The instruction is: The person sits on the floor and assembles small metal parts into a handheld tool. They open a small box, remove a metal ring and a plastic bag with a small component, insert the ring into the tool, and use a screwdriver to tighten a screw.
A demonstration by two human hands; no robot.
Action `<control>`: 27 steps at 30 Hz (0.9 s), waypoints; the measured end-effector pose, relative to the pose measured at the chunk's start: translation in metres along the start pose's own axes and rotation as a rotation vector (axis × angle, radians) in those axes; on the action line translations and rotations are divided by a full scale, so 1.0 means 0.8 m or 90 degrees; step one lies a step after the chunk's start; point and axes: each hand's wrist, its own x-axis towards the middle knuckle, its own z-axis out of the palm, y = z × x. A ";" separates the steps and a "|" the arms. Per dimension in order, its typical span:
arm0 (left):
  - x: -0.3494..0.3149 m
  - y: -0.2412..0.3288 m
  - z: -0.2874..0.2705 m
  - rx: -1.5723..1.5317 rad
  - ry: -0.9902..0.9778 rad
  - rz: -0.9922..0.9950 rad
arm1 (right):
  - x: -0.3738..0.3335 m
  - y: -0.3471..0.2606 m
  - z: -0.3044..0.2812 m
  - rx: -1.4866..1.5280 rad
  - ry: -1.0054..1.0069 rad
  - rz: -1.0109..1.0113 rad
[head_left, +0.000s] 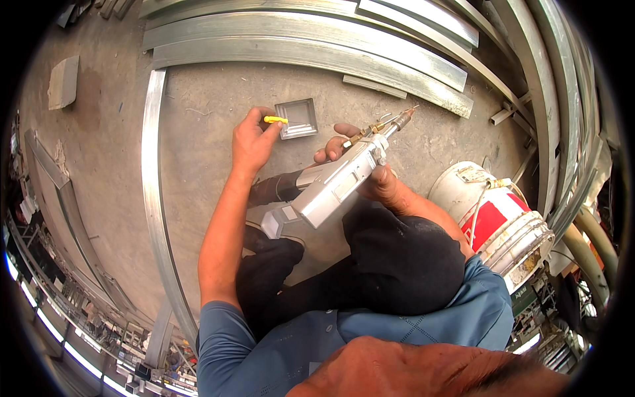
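Note:
My left hand pinches a small yellow stick-like thing between thumb and fingers. It is held at the left edge of a small open square metal tray on the floor, and slim pale rods lie along the tray's near side. In my right hand is a handheld welding gun with a white and grey body, brass fittings and a copper-coloured tip pointing away to the right. The gun is above my knees, and its body hides part of that hand.
Long metal channels lie across the far floor, with one long bar down the left side. A white and red bucket stands to the right, near curved-looking metal lengths. A pale block sits far left.

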 end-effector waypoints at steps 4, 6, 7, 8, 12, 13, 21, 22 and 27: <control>0.001 0.004 0.000 0.010 -0.014 -0.012 | -0.001 0.001 -0.002 -0.006 0.010 -0.002; 0.001 0.001 0.001 -0.003 -0.003 -0.010 | -0.001 0.000 -0.002 -0.007 0.012 0.001; 0.001 0.001 0.002 -0.010 -0.004 -0.011 | -0.001 0.000 -0.001 -0.006 0.014 0.000; 0.001 0.000 0.002 -0.017 -0.004 -0.012 | -0.001 0.000 -0.001 -0.006 0.016 0.000; 0.000 0.004 0.002 -0.060 -0.004 -0.023 | -0.002 0.000 -0.002 -0.007 0.019 -0.004; 0.000 0.005 0.002 -0.055 -0.008 -0.029 | -0.001 0.000 -0.001 -0.005 0.019 -0.004; -0.008 0.009 -0.012 -0.079 0.014 -0.018 | -0.003 0.001 -0.004 0.014 0.007 0.001; -0.009 0.010 -0.018 -0.099 0.025 0.002 | -0.003 0.001 -0.004 0.012 0.002 0.000; 0.004 0.028 -0.030 0.043 -0.028 0.149 | -0.003 0.003 -0.003 0.014 -0.004 -0.008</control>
